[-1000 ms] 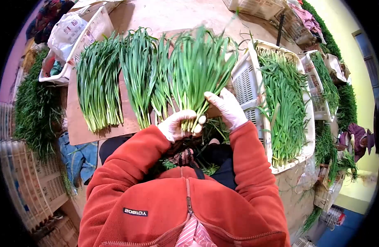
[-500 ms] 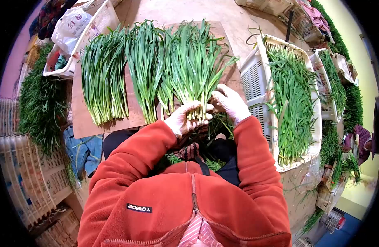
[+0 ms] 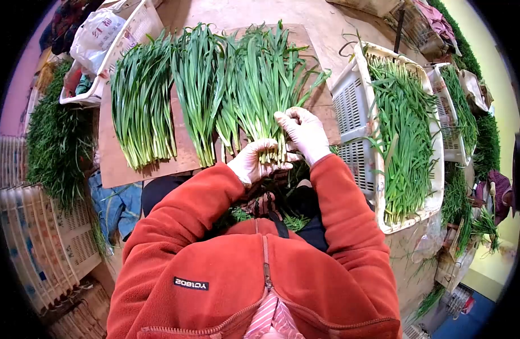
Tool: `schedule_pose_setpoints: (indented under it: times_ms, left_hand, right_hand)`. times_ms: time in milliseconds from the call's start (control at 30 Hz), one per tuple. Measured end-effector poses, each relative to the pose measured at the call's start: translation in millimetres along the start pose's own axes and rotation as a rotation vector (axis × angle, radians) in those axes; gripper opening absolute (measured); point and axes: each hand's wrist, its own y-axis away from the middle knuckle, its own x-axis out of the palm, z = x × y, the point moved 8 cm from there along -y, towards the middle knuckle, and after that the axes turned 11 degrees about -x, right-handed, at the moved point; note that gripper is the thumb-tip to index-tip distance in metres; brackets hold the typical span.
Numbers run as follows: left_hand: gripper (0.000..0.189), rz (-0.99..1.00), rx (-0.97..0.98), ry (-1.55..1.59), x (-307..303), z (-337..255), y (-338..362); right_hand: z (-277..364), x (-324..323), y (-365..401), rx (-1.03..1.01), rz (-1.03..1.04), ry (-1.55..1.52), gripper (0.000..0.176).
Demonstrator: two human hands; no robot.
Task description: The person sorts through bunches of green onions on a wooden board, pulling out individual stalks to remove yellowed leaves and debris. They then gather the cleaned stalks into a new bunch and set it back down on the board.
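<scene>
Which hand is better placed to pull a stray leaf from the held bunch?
Right, probably. The left hand is closed around the bunch at its pale stem ends, carrying it; the right hand rests higher, against the stalks where leaves separate.

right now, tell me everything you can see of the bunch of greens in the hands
The bunch of greens is long flat green leaves fanning out from pale stalk ends gathered tight. The left hand wraps its grip round those ends; the right hand curls fingers against the stalks above, pinching or not is unclear. The leaves lie over a brown cardboard sheet, touching a similar bunch on the left.
</scene>
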Motion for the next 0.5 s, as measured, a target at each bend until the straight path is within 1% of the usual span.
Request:
schedule_pose_setpoints:
  times_ms: [67, 100, 133, 200, 233, 267, 333, 367, 400, 467, 500]
  left_hand:
    - [0.038, -0.062, 0.000, -0.022, -0.6, 0.8, 1.8]
    - [0.039, -0.048, 0.007, -0.047, 4.5, -0.2, 3.3]
    - [0.040, -0.078, 0.013, -0.037, 4.3, -0.7, 2.7]
    - [0.040, -0.136, 0.043, 0.033, 7.0, -2.7, 5.3]
    - [0.040, -0.185, 0.055, 0.042, 4.5, -2.9, 7.7]
    - [0.040, -0.187, 0.058, 0.042, 0.5, -3.2, 7.4]
    - [0.042, -0.180, 0.067, 0.033, -6.7, -5.1, 5.4]
    - [0.044, -0.164, 0.064, -0.006, -5.3, -4.8, 8.6]
    - [0.044, -0.164, 0.064, -0.007, -3.5, -3.1, 8.5]
    - [0.043, -0.438, 0.121, 0.067, -19.5, -3.3, 14.8]
    - [0.042, -0.355, 0.087, 0.043, -12.8, -2.9, 14.8]
  right_hand:
    - [-5.1, 2.2, 1.1, 0.046, 0.006, -0.036, 0.017]
    - [-3.4, 3.5, 2.9, 0.064, 0.001, -0.169, 0.015]
    - [-1.3, 2.4, 4.4, 0.065, -0.002, -0.167, 0.015]
    - [1.0, 2.9, 8.1, 0.105, -0.012, -0.313, 0.014]
    - [7.8, 2.0, 10.6, 0.082, 0.012, -0.263, 0.017]
    - [6.1, 2.6, 12.7, 0.081, 0.016, -0.264, 0.017]
    - [19.3, 4.9, 16.9, -0.135, 0.066, -0.152, 0.020]
    - [29.0, 6.1, 25.8, -0.190, 0.054, -0.186, 0.021]
    - [38.3, 7.5, 32.4, -0.294, 0.049, -0.110, 0.012]
    - [59.8, 12.2, 42.9, -0.529, 0.131, 0.065, 0.012]
    - [61.1, 15.1, 46.7, -0.484, 0.177, 0.062, 0.014]
